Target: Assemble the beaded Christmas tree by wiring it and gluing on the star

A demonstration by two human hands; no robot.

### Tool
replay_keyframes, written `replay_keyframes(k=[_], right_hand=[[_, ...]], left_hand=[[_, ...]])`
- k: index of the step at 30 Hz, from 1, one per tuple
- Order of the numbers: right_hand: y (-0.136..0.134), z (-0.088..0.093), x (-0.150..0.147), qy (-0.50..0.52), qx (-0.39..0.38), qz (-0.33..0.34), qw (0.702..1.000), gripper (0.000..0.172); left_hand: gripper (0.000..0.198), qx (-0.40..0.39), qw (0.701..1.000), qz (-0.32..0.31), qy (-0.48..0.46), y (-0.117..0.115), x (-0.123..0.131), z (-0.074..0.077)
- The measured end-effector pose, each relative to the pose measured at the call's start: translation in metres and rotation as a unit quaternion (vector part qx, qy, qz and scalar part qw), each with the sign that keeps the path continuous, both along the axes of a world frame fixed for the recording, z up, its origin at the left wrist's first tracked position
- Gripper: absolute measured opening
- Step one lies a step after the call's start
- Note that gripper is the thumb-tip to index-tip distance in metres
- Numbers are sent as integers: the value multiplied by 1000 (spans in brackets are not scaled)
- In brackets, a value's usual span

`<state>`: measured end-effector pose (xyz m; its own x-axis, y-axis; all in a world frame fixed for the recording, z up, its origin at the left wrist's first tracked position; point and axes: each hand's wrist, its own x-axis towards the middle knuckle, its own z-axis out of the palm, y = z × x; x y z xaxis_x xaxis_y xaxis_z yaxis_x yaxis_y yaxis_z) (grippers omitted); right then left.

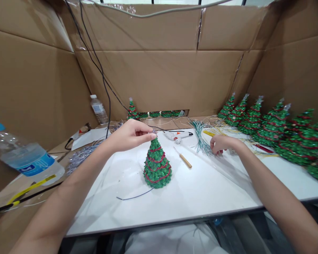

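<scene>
A small green Christmas tree (158, 165) with red garlands stands upright on the white tabletop. My left hand (134, 135) is closed in a pinch on its clear topper (154, 132). To the right, my right hand (222, 144) is low over the table with its fingers curled together, beside a bundle of green and white wires (200, 135). Whatever its fingertips hold, if anything, is hidden. A wooden-handled awl (185, 160) lies between the tree and my right hand. From under the tree's base a dark wire (135, 197) runs out to the left.
A white glue gun (176, 135) lies behind the tree. Several finished trees (270, 123) line the right side. At left are a large water bottle (29, 158), a smaller bottle (99, 109) and silvery wires (81, 157). Cardboard walls (148, 70) enclose the table; black cables (102, 70) hang down.
</scene>
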<state>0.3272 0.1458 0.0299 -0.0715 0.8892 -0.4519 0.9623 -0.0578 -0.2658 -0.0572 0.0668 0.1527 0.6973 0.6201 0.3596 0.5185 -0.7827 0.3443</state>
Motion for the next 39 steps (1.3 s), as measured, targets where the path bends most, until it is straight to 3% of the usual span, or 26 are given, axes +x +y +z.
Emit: replay_keyframes(k=[5,9,15,24,39], right_hand=[[-2,2,0,14,29,6,999,20],[-7,8,-3,61,71,43,995,8],[-11,16,-12,154,175,73,970,25],[-15,15,-19,187,380,-1,906,38],[-16,11,-22,262,435,-12,862,47]], left_hand=[[32,-3,1000,-1,1,0,0,1],[31,-3,1000,-4,-1,0,1,1],[30,1,1000,-6,-7,-1,1,1],[32,-6,1000,0,-2,-1,1,1],[31,-1,1000,-1,-2,-1,0,1]])
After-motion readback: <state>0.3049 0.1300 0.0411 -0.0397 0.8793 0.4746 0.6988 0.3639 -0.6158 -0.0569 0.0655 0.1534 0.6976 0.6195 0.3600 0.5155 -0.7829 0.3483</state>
